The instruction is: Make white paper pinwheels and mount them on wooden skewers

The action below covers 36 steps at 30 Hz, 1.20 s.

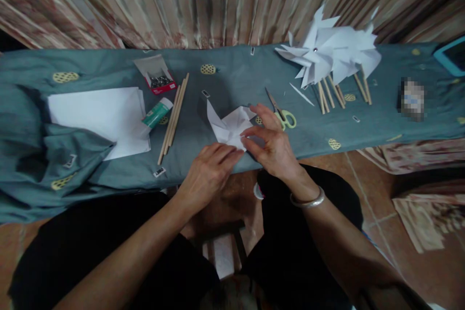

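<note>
Both your hands are on the folded paper [232, 123], which lies on the surface [240, 72] directly in front of you, close to the near edge. Your left hand [209, 170] has its fingers together and bent over the paper's near side; its thumb is hidden, so I cannot tell whether you are pinching or only pressing. Your right hand [274, 147] is partly spread: one finger reaches along the far right part, while other fingertips bear down nearer the middle. I cannot tell whether they grip a layer between them.

You should find the paper very light, thin and springy, easy to crease or tear, with folds that may pop up. Hold it gently near the middle, where the layers gather, rather than by a loose tip. Its sharpest blade points away from you and to the left; another fold leans far right. It spreads about evenly, so you have no clear long axis to go by.

Just beyond your right hand lie the scissors [288, 119], with finished pinwheels [319, 53] farther off. To your left are wooden sticks [174, 116], a green tube [158, 112] and white sheets [94, 116].
</note>
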Tool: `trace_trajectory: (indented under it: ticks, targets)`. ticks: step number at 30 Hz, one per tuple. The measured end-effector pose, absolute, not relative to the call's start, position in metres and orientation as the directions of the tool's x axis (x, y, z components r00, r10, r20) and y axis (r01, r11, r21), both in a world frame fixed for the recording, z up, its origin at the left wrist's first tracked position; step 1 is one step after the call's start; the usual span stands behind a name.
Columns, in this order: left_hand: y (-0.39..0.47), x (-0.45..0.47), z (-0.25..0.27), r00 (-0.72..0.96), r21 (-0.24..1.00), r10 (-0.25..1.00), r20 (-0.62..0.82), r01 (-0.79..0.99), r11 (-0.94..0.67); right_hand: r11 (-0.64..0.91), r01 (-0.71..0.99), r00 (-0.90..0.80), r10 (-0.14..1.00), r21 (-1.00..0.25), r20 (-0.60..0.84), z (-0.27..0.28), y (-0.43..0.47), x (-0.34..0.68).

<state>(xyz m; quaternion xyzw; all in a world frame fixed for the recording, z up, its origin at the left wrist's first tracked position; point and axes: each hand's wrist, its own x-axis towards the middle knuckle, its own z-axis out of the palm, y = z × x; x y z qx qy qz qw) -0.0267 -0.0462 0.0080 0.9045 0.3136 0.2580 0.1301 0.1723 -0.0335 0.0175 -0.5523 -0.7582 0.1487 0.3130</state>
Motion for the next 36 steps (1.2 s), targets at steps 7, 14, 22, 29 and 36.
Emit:
trace_trajectory:
  ticks: [7, 14, 22, 29, 36]
  targets:
    - [-0.0453, -0.0244, 0.007, 0.635, 0.419, 0.678, 0.371, 0.536, -0.732, 0.357, 0.759, -0.197, 0.923, -0.544, 0.33, 0.0173, -0.0344, 0.1717]
    - [-0.0477, -0.0255, 0.0093, 0.592, 0.436, 0.725, 0.352, 0.581, -0.687, 0.353, 0.77, -0.191, 0.922, -0.532, 0.336, 0.0176, -0.037, 0.1755]
    - [-0.0477, -0.0262, 0.0072, 0.587, 0.384, 0.711, 0.387, 0.599, -0.703, 0.39, 0.762, -0.231, 0.909, -0.517, 0.347, 0.0155, -0.0382, 0.1744]
    - [-0.047, -0.0255, 0.0079, 0.594, 0.408, 0.71, 0.379, 0.581, -0.704, 0.416, 0.786, -0.285, 0.9, -0.458, 0.329, 0.016, -0.0404, 0.172]
    - [-0.0472, -0.025, 0.0081, 0.591, 0.404, 0.704, 0.394, 0.577, -0.71, 0.422, 0.804, -0.31, 0.899, -0.419, 0.31, 0.0169, -0.0419, 0.1693]
